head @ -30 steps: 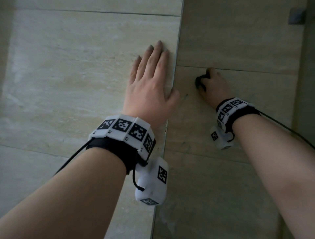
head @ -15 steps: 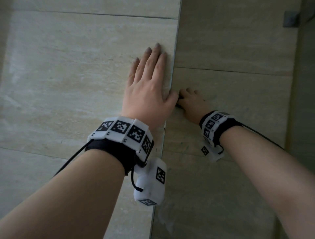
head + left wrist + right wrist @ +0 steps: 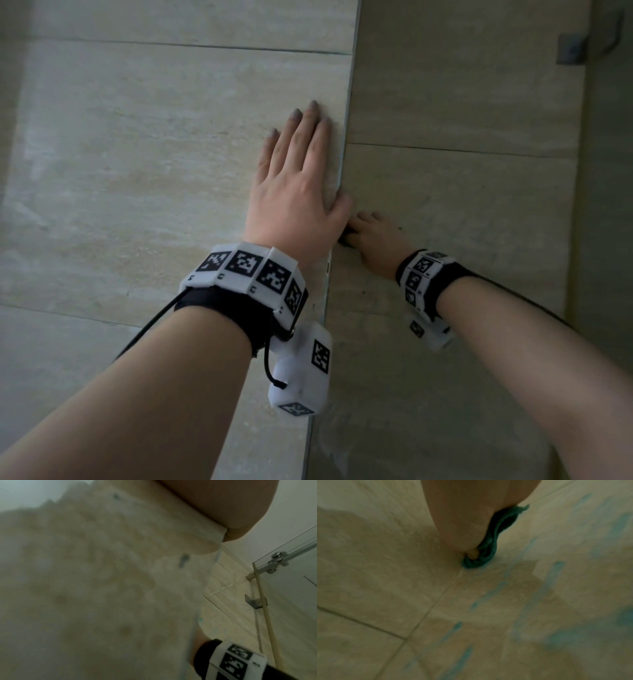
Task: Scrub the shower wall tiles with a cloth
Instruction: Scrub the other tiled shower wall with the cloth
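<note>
Left hand (image 3: 294, 192) flat on the left wall (image 3: 137, 164), fingers straight and together, right beside the corner. Right hand (image 3: 376, 240) lower, on the right wall (image 3: 462, 205), just past the corner, fingers curled over a dark cloth (image 3: 346, 238); only a sliver of cloth shows, next to the left thumb. Beige tiles, thin grout lines. Both wrists carry white marker bands (image 3: 250, 270) on black straps, cables trailing back. Grey bracket (image 3: 570, 48) top right on the right wall.
</note>
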